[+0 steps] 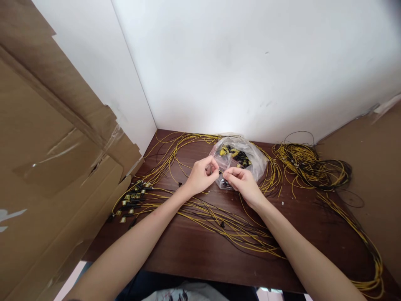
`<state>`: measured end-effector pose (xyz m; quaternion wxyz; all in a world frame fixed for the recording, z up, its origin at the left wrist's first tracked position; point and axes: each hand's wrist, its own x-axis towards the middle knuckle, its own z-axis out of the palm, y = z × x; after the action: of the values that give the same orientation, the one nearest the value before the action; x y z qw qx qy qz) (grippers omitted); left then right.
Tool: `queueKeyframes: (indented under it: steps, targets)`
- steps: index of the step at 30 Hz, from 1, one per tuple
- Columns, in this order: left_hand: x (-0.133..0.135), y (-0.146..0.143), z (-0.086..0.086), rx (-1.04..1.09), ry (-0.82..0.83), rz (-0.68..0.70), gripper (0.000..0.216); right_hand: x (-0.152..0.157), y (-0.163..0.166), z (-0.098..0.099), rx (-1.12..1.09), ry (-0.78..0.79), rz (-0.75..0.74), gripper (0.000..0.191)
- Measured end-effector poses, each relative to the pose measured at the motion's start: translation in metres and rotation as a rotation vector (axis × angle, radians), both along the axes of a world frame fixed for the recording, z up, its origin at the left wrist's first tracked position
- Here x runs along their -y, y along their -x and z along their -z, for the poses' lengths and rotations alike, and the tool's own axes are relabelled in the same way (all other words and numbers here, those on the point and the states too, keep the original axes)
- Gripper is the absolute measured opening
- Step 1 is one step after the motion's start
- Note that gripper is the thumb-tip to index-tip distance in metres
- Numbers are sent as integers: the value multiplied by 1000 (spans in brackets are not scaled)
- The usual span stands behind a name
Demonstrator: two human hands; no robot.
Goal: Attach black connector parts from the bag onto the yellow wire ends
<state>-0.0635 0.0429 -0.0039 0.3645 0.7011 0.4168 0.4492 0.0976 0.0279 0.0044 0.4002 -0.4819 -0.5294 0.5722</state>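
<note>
My left hand [204, 174] is closed in a pinch at the middle of the table, and what sits between its fingertips is too small to make out. Just to its right, my right hand [242, 183] pinches a thin yellow wire [242, 205], which trails down below the palm. The fingertips of both hands almost meet. Right behind them lies a clear plastic bag [258, 156] holding small black and yellow parts [236, 155]. Below the hands, a bundle of yellow and black wires [216, 213] stretches across the brown table [188, 263].
Several connectors [134, 198] with yellowish ends cluster at the left. A tangled wire coil [297, 159] lies back right, with more wires [360, 230] along the right edge. Cardboard [53, 146] stands left, another cardboard panel [369, 159] right, and a white wall [234, 67] behind.
</note>
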Motion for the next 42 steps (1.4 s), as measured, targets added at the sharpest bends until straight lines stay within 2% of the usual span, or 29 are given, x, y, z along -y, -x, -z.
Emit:
queueKeyframes:
  steps: [4,9,13,19,24,28,33,42]
  targets:
    - [2,0,-3,-28,-38,56,16,-1,0,1,-48,59,15,26]
    - [2,0,-4,-20,-95,51,6,-1,-1,0,-54,68,8,27]
    - [1,1,-2,1,-96,42,7,1,0,-1,-53,82,19,31]
    - [-1,1,-1,22,-112,38,11,2,1,8,-49,-21,20,30]
    - [0,0,-1,18,-70,-19,19,1,1,8,-86,-13,31,32]
    - [1,0,-2,10,-88,-67,9,1,2,3,-122,17,45,32]
    - [1,0,0,-4,-150,-35,8,1,2,0,-136,35,35,32]
    - [0,0,1,20,-142,-14,11,-1,0,3,-163,44,39,31]
